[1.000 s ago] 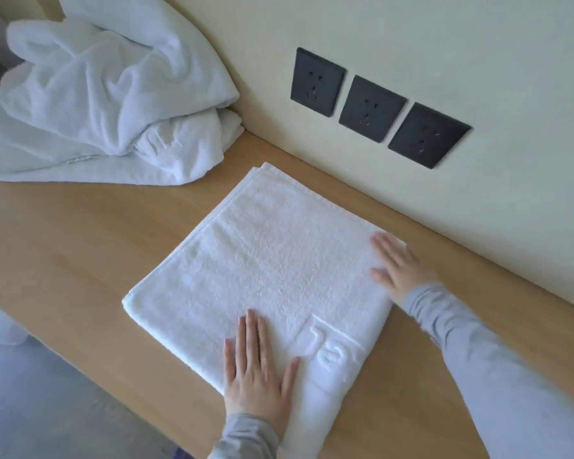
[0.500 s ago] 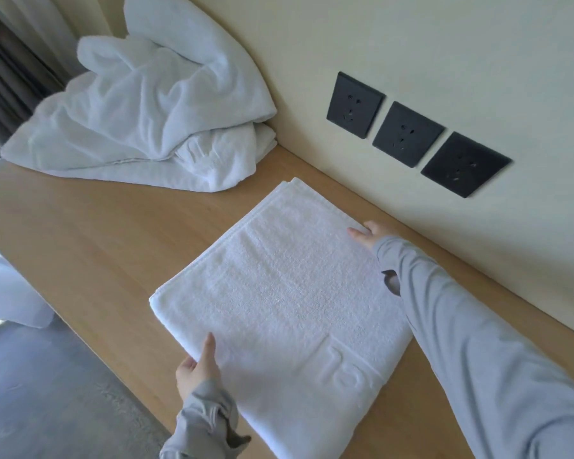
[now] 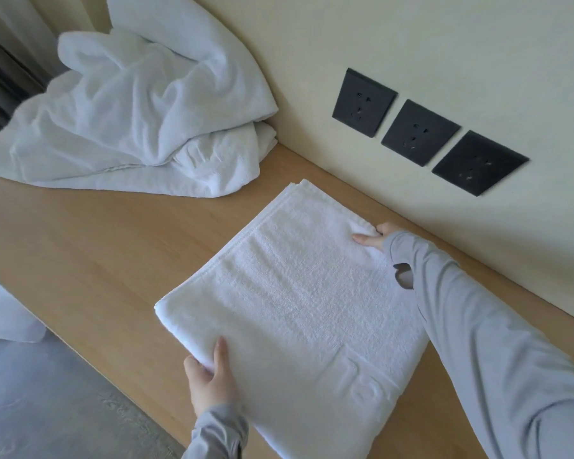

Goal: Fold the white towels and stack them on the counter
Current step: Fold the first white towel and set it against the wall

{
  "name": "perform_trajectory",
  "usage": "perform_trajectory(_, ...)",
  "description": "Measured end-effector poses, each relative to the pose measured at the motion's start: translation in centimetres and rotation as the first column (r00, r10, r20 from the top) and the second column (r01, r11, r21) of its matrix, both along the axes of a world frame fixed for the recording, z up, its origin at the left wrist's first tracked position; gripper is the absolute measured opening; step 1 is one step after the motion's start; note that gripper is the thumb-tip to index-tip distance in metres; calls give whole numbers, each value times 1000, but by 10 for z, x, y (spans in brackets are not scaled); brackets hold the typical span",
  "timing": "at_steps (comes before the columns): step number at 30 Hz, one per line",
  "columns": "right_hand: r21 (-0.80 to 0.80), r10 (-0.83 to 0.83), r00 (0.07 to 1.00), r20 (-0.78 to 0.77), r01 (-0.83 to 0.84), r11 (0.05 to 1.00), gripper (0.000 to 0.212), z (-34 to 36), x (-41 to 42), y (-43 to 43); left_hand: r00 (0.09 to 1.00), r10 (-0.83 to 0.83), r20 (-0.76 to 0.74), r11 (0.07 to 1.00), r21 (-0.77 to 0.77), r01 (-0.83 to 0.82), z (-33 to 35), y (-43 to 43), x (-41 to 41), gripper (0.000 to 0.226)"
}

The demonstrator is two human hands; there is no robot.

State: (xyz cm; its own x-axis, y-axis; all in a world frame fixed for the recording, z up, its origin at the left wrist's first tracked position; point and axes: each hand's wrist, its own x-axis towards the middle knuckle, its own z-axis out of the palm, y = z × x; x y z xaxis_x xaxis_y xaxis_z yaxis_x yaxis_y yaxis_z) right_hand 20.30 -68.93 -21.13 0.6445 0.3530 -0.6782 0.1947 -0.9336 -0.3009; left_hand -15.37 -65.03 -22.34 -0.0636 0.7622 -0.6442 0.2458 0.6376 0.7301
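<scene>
Head view: a folded towel (image 3: 295, 293) is seen lying flat on the wooden surface (image 3: 96, 260), held between the two hands. The left hand (image 3: 209, 382) is closed on the towel's near edge, close to its left corner. Its thumb is laid on top of the cloth and its fingers are tucked out of sight beneath. The right hand (image 3: 371, 238) is set at the opposite edge, on the side next to the wall (image 3: 411, 44). Its thumb is pressed on the top layer and a fingertip is seen curled round the border, where the cloth is bunched a little. Most of that hand is covered by the grey sleeve (image 3: 478, 326), which is stretched across the towel's right side. An embossed mark (image 3: 355, 382) is seen in the towel to the right of the left hand, below the right forearm.

Beyond the left hand and well apart from it, a heap of unfolded towels (image 3: 140, 127) is piled on the same surface against the wall. A strip of bare wood is left between the heap and the folded towel. Three black sockets (image 3: 420, 132) are mounted on the wall above and beyond the right hand. To the left of the left hand, grey floor (image 3: 47, 409) is seen past the surface's edge, and some white cloth (image 3: 4, 309) is cut off by the picture's border.
</scene>
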Motion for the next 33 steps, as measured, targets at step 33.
perform_trajectory(33, -69, 105, 767, 633, -79, 995, 61, -13, -258, -187, -366, -494, -789, -596, 1, 803, -8, 22, 77, 80)
